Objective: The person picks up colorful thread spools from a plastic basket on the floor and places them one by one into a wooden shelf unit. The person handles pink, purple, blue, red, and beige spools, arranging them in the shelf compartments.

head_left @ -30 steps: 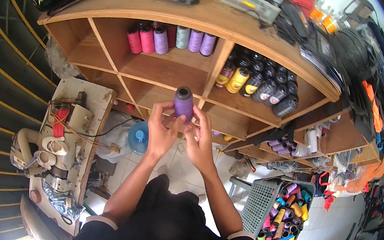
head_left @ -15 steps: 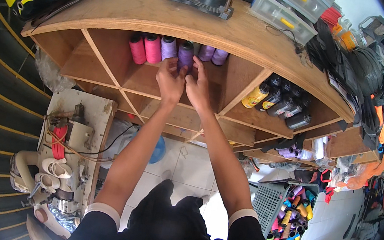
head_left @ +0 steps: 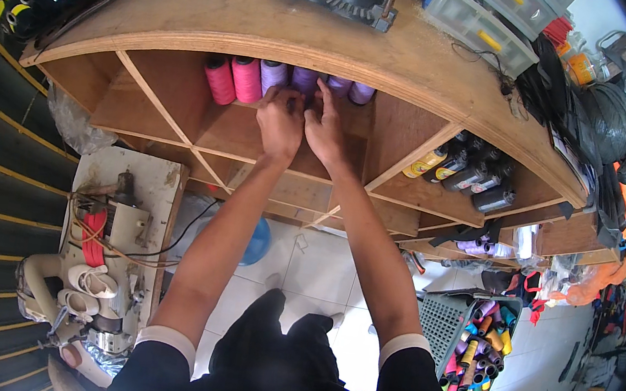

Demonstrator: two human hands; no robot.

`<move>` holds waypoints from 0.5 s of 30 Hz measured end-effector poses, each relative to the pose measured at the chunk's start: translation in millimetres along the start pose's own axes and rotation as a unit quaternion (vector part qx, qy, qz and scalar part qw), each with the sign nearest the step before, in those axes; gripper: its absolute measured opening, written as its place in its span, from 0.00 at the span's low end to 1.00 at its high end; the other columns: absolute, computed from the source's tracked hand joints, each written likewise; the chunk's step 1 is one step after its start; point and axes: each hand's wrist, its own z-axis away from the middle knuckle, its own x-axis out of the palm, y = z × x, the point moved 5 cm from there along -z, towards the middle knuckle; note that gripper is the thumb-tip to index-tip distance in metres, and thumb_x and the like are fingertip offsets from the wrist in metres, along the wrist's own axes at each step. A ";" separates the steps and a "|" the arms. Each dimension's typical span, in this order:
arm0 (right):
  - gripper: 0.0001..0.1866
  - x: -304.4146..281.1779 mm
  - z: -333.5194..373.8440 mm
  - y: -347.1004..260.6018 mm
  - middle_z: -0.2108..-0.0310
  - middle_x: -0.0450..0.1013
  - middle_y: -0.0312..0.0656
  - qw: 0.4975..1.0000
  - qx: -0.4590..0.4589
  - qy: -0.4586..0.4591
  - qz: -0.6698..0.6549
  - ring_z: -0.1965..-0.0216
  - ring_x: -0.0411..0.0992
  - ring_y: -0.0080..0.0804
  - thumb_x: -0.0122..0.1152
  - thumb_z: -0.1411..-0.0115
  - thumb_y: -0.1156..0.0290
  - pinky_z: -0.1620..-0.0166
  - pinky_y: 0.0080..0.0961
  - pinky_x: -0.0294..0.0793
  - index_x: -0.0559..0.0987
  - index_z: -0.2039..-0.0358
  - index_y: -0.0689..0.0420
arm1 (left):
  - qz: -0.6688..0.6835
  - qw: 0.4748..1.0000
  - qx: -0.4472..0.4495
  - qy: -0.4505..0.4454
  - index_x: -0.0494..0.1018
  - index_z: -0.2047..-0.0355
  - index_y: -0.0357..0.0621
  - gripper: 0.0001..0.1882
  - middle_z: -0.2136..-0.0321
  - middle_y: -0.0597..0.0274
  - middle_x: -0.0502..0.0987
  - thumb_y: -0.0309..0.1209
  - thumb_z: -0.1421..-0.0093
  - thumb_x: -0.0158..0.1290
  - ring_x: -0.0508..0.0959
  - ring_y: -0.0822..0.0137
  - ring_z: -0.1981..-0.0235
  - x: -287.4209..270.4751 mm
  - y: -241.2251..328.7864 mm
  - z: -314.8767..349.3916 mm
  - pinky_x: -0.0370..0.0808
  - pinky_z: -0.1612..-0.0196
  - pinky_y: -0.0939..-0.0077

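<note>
both your hands are inside the upper middle compartment of the wooden shelf (head_left: 194, 15), side by side at the dark purple spool (head_left: 304, 79). that spool stands upright in the row at the far side — the lilac spool (head_left: 272, 75) just left of it, two pink spools (head_left: 246, 81) farther left, and more purple spools (head_left: 361, 93) to the right. your left hand (head_left: 280, 123) has its fingers curled in front of the spool's lower part; your right hand (head_left: 326, 129) points its index finger up along the right side. you can't tell from here whether either one is clamped on the spool — the fingers hide its base. in the compartment to the right stand dark bottle-shaped containers (head_left: 464, 176). near and right, a green basket (head_left: 442, 323) holds mixed coloured spools (head_left: 471, 352) on the tiled floor (head_left: 311, 270).
</note>
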 end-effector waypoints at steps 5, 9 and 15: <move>0.26 -14.3 22.7 -29.4 0.47 0.68 0.57 0.983 -0.092 -0.043 0.156 0.46 0.66 0.55 0.50 0.47 0.83 0.41 0.44 0.64 0.68 0.45 0.63 | -0.120 0.988 0.066 -0.073 0.78 0.63 0.37 0.11 0.64 0.49 0.77 0.23 0.49 0.55 0.78 0.49 0.64 -13.1 13.3 14.6 0.75 0.60 0.58; 0.18 -14.8 30.3 -38.9 0.49 0.70 0.57 0.941 -0.172 -0.070 0.282 0.48 0.67 0.56 0.50 0.46 0.80 0.43 0.45 0.66 0.75 0.54 0.64 | -0.144 0.965 0.171 -0.140 0.77 0.60 0.39 0.15 0.63 0.52 0.76 0.23 0.51 0.53 0.77 0.52 0.62 -7.6 -4.6 21.1 0.73 0.56 0.59; 0.22 -7.2 25.2 -27.1 0.45 0.68 0.55 0.913 -0.181 -0.090 0.353 0.43 0.64 0.52 0.52 0.46 0.77 0.39 0.42 0.62 0.74 0.49 0.64 | -0.139 0.949 0.199 -0.199 0.76 0.63 0.36 0.14 0.66 0.52 0.75 0.24 0.52 0.53 0.77 0.53 0.61 3.7 -12.1 15.1 0.73 0.55 0.59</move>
